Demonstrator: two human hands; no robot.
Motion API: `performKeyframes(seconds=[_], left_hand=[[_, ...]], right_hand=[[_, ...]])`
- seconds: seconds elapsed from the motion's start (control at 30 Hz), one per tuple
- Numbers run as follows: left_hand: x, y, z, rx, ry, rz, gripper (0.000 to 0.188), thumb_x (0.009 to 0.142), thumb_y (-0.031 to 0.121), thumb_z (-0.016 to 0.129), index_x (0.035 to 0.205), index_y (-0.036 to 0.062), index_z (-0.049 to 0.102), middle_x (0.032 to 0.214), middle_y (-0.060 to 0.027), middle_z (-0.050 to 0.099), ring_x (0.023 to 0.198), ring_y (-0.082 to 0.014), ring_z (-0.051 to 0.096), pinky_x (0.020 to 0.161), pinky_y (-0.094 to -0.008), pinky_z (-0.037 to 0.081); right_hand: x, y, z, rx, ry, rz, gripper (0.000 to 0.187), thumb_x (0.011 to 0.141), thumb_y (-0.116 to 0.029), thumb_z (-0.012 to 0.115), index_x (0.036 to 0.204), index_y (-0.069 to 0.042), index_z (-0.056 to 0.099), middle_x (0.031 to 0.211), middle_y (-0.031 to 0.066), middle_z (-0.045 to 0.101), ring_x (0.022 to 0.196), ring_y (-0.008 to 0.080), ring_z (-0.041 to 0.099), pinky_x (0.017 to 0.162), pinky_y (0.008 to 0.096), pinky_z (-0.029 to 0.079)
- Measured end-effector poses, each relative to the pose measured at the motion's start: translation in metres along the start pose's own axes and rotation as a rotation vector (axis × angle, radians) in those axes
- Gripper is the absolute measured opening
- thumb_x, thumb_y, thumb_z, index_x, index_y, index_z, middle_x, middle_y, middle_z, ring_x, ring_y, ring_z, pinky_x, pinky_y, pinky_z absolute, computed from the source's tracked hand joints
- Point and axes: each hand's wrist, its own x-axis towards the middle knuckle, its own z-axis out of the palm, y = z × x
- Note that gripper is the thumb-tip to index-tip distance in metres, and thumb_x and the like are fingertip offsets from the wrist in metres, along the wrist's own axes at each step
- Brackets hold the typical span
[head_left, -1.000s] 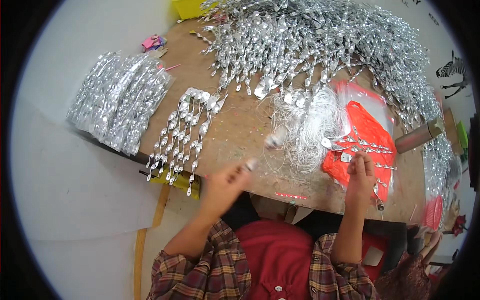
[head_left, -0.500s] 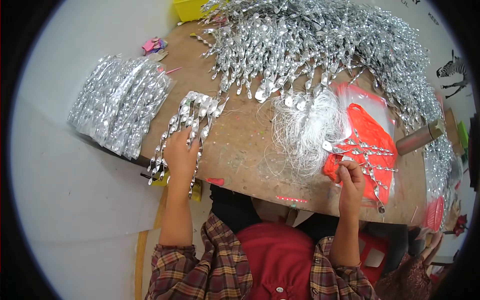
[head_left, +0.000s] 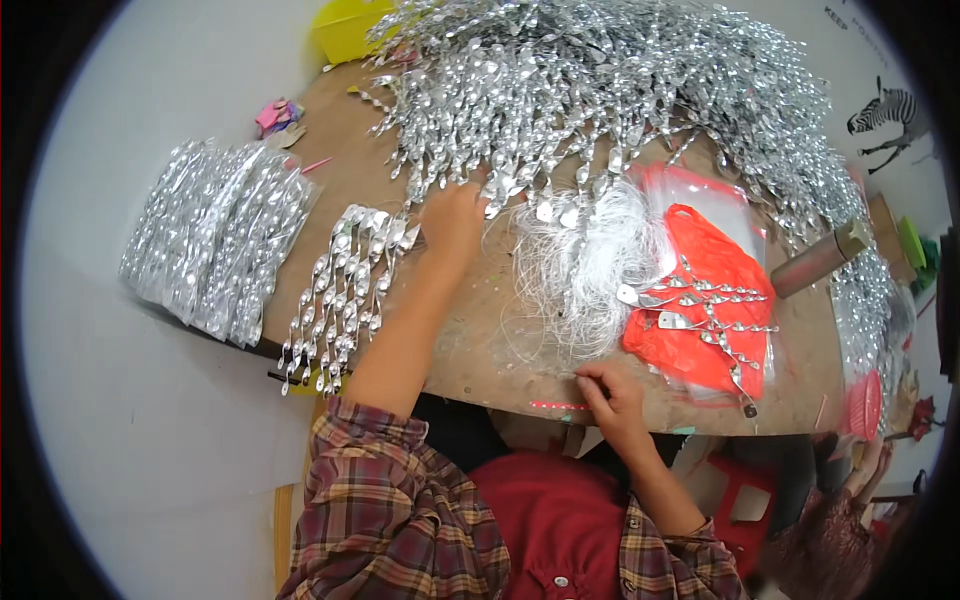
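Note:
My left hand reaches to the near edge of a large heap of silver twisted strips; its fingertips are among the strip ends, mostly hidden by the back of the hand. My right hand is over the front edge of the table, fingers curled with thumb against forefinger; anything between them is too small to see. A row of silver twisted strips lies left of my left forearm, its lower ends hanging past the table edge. More silver strips lie crossed on a red plastic bag.
A tangle of white thread lies mid-table. Bagged silver strips are stacked at the left. A metal flask leans at the right, near a pink basket. A yellow bin stands at the back. Another person's sleeve shows lower right.
My left hand has left the row of strips and moved up and right to the heap. My right hand has moved left and nearer me, away from the strips on the red bag.

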Motion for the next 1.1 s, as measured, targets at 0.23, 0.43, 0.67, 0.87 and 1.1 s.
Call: performKeyframes(seconds=[0.23,0.43,0.67,0.87,1.1], left_hand=[[0.017,-0.004,0.018,0.032,-0.243,-0.203,0.024,0.072,0.031,0.068,0.091,0.0169,0.07,0.077,-0.0105,0.067,0.073,-0.0286,0.064,0.065,-0.0404,0.05],[0.014,0.0,0.022,-0.07,-0.251,-0.268,0.034,0.065,0.04,0.073,0.077,0.0087,0.071,0.073,-0.0076,0.068,0.067,-0.0221,0.064,0.06,-0.034,0.047],[0.012,-0.016,0.035,-0.215,-0.238,-0.364,0.024,0.063,0.031,0.069,0.072,0.009,0.068,0.074,-0.011,0.066,0.07,-0.0271,0.063,0.063,-0.0378,0.047],[0.035,0.005,-0.032,-0.672,0.432,-0.249,0.014,0.08,0.016,0.062,0.081,0.002,0.061,0.073,-0.0063,0.062,0.067,-0.0146,0.056,0.065,-0.0276,0.045],[0.041,0.035,-0.184,-1.071,0.811,0.165,0.016,0.092,0.013,0.052,0.093,-0.0008,0.046,0.088,-0.017,0.063,0.083,-0.0204,0.062,0.078,-0.0294,0.049]], right_hand=[[0.001,-0.001,0.0,-0.026,0.009,-0.036,0.011,0.081,-0.011,0.062,0.091,-0.006,0.064,0.084,0.0077,0.063,0.077,0.0243,0.059,0.071,0.0336,0.04],[0.004,0.001,-0.001,-0.018,0.025,-0.069,0.011,0.081,-0.011,0.061,0.091,-0.006,0.063,0.084,0.0075,0.063,0.076,0.0232,0.058,0.069,0.0335,0.037],[0.002,0.001,0.002,0.033,0.029,-0.001,0.012,0.081,-0.01,0.061,0.092,-0.006,0.063,0.084,0.0078,0.063,0.076,0.0227,0.058,0.07,0.0339,0.039],[0.016,-0.001,0.006,-0.004,-0.013,-0.064,0.011,0.081,-0.01,0.063,0.091,-0.006,0.064,0.083,0.0062,0.062,0.076,0.0224,0.059,0.071,0.0341,0.042],[0.054,-0.011,0.027,-0.387,-0.215,-0.6,0.014,0.071,-0.013,0.06,0.084,-0.015,0.061,0.074,-0.0013,0.054,0.065,0.0144,0.053,0.065,0.0306,0.034]])
